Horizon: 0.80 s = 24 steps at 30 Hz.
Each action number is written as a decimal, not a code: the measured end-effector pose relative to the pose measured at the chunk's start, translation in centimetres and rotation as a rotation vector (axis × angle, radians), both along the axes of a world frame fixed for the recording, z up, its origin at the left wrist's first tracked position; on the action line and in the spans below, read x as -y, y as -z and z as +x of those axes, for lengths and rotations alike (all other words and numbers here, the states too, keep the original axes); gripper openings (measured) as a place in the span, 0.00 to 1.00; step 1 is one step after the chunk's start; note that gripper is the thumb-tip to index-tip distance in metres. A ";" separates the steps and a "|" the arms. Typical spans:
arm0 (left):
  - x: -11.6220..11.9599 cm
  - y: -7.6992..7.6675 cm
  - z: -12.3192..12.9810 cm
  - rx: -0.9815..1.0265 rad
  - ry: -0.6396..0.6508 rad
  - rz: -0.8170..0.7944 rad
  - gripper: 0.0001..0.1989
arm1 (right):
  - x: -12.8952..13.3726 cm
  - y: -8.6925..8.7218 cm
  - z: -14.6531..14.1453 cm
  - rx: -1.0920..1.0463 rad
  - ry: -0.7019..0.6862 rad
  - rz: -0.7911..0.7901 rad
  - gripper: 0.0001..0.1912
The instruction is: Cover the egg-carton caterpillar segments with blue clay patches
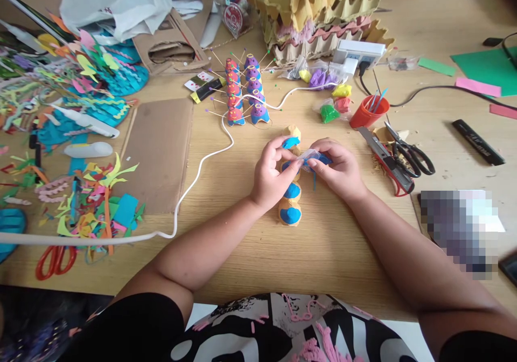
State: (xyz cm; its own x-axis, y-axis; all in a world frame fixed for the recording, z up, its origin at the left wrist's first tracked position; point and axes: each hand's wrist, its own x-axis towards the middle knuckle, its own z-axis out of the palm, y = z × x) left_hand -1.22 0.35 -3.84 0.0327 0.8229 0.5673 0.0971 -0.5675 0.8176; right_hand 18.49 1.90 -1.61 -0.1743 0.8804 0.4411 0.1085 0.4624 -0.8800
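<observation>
Between both hands is a small clear plastic bag (pixel 309 155) with blue modelling clay inside. My left hand (pixel 271 174) pinches the bag's left side with thumb and forefinger. Closed around the blue-filled right side is my right hand (pixel 340 169); a thin blue strand dangles below it. Underneath lies a strip of yellowish egg-carton cups (pixel 294 131), running away from me, with blue clay patches (pixel 291 215) on several cups. The hands hide part of its middle. Behind it stand two finished-looking carton caterpillars, one red and blue (pixel 233 92), one purple and blue (pixel 255 90), with pins sticking out.
A white cord (pixel 197 176) crosses the table on the left, near cardboard (pixel 157 154) and paper scraps (pixel 91 219). To the right are a box cutter (pixel 385 160), black scissors (pixel 407 149) and a red cup (pixel 369 111). Egg trays (pixel 319 17) are stacked behind.
</observation>
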 end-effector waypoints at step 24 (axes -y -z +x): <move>-0.9 -0.8 -0.4 0.290 -0.084 -0.468 0.34 | -2.0 1.1 2.8 0.384 0.403 0.295 0.08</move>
State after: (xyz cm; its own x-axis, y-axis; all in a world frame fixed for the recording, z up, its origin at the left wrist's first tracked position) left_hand -1.59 1.21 -3.09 -0.1470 0.9823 0.1164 -0.1400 -0.1372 0.9806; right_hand 21.27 3.87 -2.71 -0.0481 0.7610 0.6469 0.6082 0.5361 -0.5854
